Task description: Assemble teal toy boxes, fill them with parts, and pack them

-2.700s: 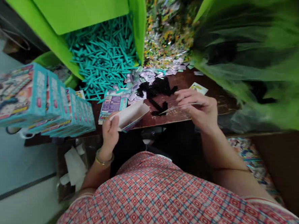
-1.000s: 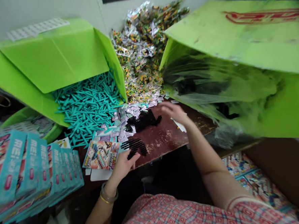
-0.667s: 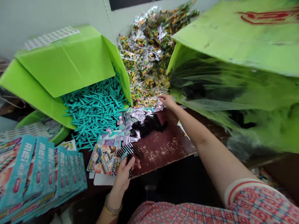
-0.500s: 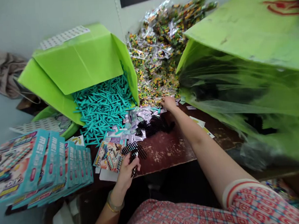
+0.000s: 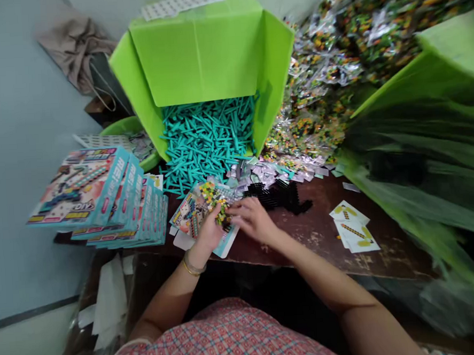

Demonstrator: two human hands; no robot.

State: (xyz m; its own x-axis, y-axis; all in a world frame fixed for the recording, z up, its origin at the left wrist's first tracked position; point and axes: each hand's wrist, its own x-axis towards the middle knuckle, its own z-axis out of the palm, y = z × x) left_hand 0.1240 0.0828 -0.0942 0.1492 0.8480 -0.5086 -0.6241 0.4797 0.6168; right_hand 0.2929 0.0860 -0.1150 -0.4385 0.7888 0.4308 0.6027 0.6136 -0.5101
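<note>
Now both hands meet at the near edge of the brown table [image 5: 324,236]: the left hand [image 5: 209,234] curls its fingers around a small clear packet of yellow and green pieces [image 5: 218,204], while the right hand [image 5: 252,219] lies half open just beside it, fingertips touching the packet. Under them lies a flat printed toy box [image 5: 189,215], its long axis running from near right to far left, toward the heap of teal sticks [image 5: 206,142] spilling from the green carton [image 5: 197,56]. Nearby sit black combs [image 5: 280,195], 2 cards [image 5: 350,227] and stacked boxes [image 5: 101,194].
</note>
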